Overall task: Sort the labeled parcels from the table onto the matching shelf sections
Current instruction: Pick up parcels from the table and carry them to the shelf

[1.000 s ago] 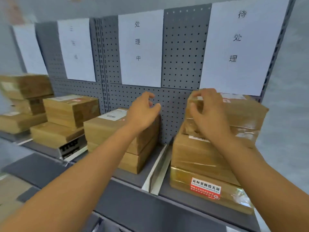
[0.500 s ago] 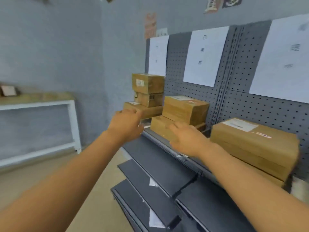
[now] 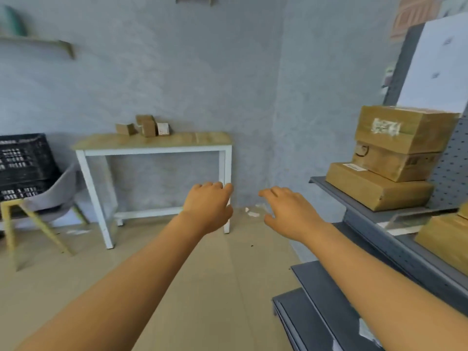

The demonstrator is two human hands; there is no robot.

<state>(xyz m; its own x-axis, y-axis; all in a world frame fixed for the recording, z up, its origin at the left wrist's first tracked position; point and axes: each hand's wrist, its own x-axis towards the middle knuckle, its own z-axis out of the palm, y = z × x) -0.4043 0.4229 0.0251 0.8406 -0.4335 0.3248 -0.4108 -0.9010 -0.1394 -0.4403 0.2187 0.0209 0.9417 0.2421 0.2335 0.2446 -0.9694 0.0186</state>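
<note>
Left grip (image 3: 209, 207) and right grip (image 3: 287, 211) outstretched, palms down, fingers relaxed, empty.

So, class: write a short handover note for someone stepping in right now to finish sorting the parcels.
Left hand: open, holds nothing.
Right hand: open, holds nothing.
Parcels: a few small ones sit on the table by the far wall.
Done: a stack lies on the shelf at right; another box sits nearer.
Left: fetch each table parcel, read its label, shelve it in the matching section.
</note>
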